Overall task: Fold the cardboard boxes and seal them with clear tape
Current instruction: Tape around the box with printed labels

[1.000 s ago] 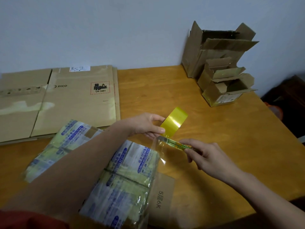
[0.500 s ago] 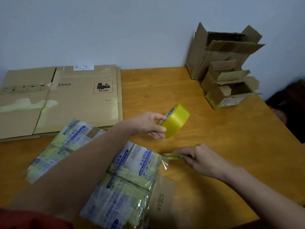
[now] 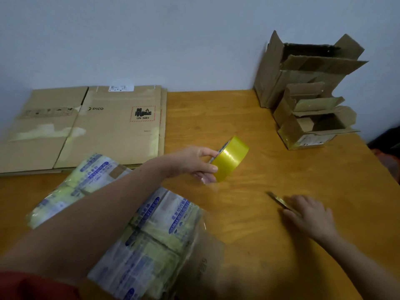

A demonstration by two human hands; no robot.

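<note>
One glossy yellow tape roll (image 3: pixel 231 158), tilted, is gripped by the left hand (image 3: pixel 192 163); at four o'clock the right hand (image 3: pixel 309 215) touches a blurred tool (image 3: pixel 278 200), grip unclear.

Wooden table (image 3: pixel 270 169) bears flattened cartons (image 3: pixel 86 131), wrapped packs (image 3: pixel 151 234), open boxes (image 3: pixel 307 100).

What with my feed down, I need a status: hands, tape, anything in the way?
Left hand gripping the yellow tape roll. Right hand over a small cutter, grip blurred. Tape-covered carton under the left forearm.
</note>
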